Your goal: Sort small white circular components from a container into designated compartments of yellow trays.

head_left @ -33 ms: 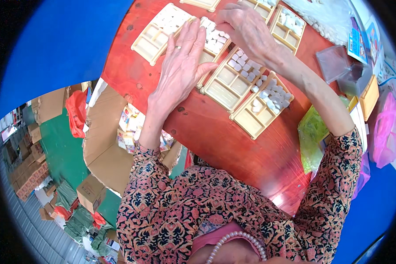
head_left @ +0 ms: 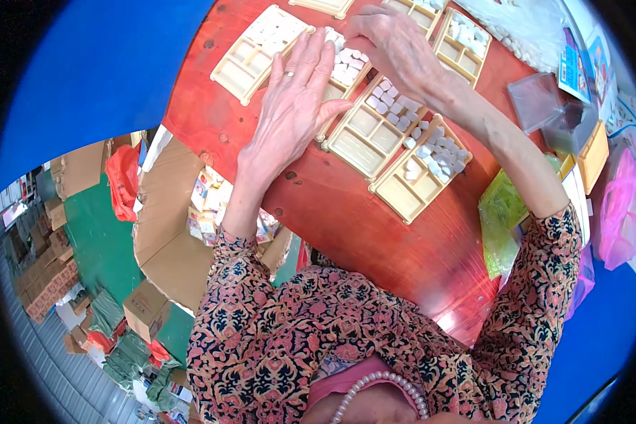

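Observation:
My left hand [head_left: 293, 106] is stretched out flat, with a ring on one finger. It lies over the near-left part of a cream compartment tray [head_left: 334, 92], hiding much of it; pale pinkish-white pieces [head_left: 348, 67] show beside the fingers. My right hand [head_left: 396, 49] bends over the far end of the neighbouring cream tray [head_left: 364, 152], fingers curled in and pressed together. Whatever they pinch, if anything, is hidden. That tray holds small pale lilac pieces [head_left: 396, 106] in its far part. Closest to me, another cream tray [head_left: 410, 201] carries bluish-white pieces [head_left: 442, 155].
More cream trays stand at the far left [head_left: 240, 71] and far right [head_left: 466, 53] of the red tabletop [head_left: 332, 219]. A clear plastic bag [head_left: 526, 25] of white pieces, a clear box [head_left: 569, 127] and a yellow-green bag [head_left: 498, 219] line the right. An open carton [head_left: 169, 233] stands left.
My left hand has shifted very slightly to the right. My right hand and the trays look the same.

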